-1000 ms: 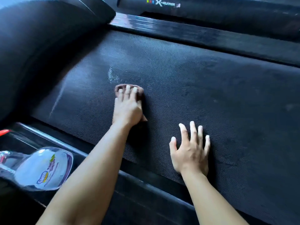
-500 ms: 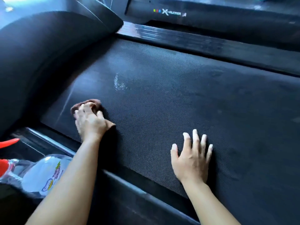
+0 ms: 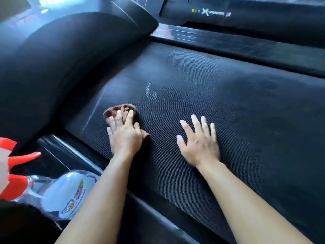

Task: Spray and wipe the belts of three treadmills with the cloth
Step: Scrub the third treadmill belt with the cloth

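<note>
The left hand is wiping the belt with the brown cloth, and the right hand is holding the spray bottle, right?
Not quite. The left hand does press the brown cloth on the belt, but the right hand holds nothing: it lies flat on the belt. The head view shows the spray bottle lying off to the left, untouched.

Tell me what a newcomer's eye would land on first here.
Two bare hands rest on the treadmill belt: the left hand presses a brown cloth flat, and the right hand lies spread beside it. A clear spray bottle with a red trigger lies at bottom left, off the belt.
</note>
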{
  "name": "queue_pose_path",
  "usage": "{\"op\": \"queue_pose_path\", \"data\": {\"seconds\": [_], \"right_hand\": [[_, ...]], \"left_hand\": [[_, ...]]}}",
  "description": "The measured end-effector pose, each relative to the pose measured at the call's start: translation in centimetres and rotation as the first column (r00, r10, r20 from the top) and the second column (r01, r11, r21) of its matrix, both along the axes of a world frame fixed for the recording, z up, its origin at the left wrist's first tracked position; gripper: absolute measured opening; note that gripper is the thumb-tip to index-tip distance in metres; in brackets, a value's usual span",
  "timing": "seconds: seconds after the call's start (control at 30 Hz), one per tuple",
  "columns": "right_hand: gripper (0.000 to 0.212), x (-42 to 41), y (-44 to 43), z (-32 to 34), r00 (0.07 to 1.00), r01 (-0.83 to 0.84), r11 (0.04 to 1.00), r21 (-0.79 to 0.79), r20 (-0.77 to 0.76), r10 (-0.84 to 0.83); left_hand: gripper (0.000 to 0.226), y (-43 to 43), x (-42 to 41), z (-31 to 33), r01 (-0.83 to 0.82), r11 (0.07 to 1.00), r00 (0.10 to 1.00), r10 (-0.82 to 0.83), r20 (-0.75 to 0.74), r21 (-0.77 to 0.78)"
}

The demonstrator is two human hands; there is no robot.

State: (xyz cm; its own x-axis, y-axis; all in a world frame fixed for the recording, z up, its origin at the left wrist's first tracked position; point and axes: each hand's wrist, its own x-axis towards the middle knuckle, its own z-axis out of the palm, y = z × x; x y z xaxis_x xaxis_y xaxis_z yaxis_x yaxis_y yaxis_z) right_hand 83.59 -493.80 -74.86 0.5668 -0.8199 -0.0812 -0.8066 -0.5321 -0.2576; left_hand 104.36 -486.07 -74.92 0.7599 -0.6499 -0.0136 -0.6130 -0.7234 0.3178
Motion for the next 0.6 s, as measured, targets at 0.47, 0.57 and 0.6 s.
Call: {"op": "queue_pose_path", "data": {"seconds": [0.47,0.57,0.6], "right_hand": [[0.062,0.8,0.2,-1.2,0.999,0.036,0.998,-0.048,0.039,-0.034],[0.06,1.0,0.2,-1.3,0.999,0.031,0.998,-0.046,0.038,-0.03],[0.06,1.0,0.2,-1.4,0.999,0.033,0.998,-0.044,0.039,-0.031]], "left_hand": [[0.094,-6.2,11.4,1.8,-0.625,0.778,0.775,0.628,-0.075,0.055],[0.085,-8.8,13.3,1.2,-0.485,0.872,0.874,0.486,-0.01,0.064],[0.085,-9.8,13.3,1.0,-0.386,0.92,0.922,0.387,0.006,0.062]]}}
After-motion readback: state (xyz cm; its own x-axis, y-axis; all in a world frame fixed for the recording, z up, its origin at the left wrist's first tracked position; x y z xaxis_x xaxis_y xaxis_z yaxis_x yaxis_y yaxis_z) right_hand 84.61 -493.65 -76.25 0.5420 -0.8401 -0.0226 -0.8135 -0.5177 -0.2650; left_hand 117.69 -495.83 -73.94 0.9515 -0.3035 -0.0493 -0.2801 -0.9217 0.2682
